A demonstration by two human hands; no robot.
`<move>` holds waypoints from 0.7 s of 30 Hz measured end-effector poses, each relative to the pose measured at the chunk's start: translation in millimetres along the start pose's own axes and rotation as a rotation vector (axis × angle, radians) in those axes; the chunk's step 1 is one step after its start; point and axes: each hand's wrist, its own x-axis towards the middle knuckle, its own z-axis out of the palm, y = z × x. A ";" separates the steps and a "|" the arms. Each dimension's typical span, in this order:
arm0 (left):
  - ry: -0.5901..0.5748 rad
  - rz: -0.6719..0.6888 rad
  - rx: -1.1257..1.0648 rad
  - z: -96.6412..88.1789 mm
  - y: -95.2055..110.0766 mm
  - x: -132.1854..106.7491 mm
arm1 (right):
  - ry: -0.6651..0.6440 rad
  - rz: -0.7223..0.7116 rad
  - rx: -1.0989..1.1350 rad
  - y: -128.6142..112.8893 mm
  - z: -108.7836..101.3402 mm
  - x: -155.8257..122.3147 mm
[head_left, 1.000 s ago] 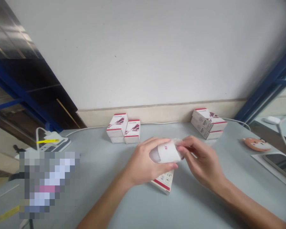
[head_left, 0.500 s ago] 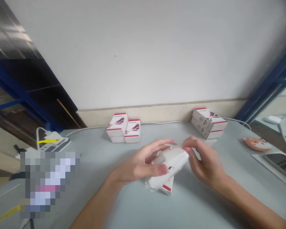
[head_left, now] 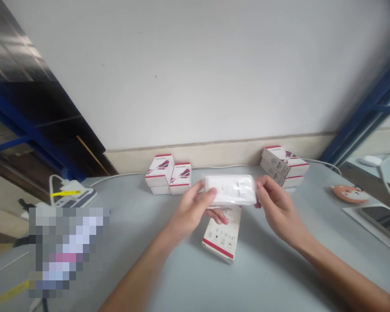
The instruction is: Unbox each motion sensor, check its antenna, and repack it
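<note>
A white, flat rectangular device in clear plastic wrap is held up level above the table, small dark marks showing on its face. My left hand grips its left end, thumb across the front and fingers underneath. At the other end, my right hand pinches the edge of the wrap between thumb and fingertips. Below them a white box with red edges lies flat on the grey table, printed symbols facing up; the device and my left fingers cover its far part.
Small red-and-white boxes are stacked at the back, with another stack to the right. An orange animal-faced item and a phone lie at far right. A power strip sits left, near a pixelated patch.
The wrapped device has turned from a slanted, tilted pose to level, with its broad face towards me, and moved up. More of the box beneath now shows.
</note>
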 end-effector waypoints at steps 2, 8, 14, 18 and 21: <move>0.012 -0.032 -0.037 -2.6 -0.1 0.6 | -0.028 -0.143 -0.049 2.2 -0.1 -2.5; -0.035 -0.258 -0.130 -12.5 -4.2 2.5 | -0.107 -0.618 -0.363 9.8 -11.7 0.2; -0.102 -0.447 -0.167 -16.9 -6.6 2.8 | -0.070 -0.745 -0.408 5.7 -18.1 -0.3; -0.052 -0.482 -0.101 -17.1 -7.2 2.3 | -0.103 -0.503 -0.118 1.2 -9.9 -1.4; -0.004 -0.473 0.005 -16.8 -8.5 2.4 | -0.248 -0.573 -0.243 -0.6 -5.9 -2.9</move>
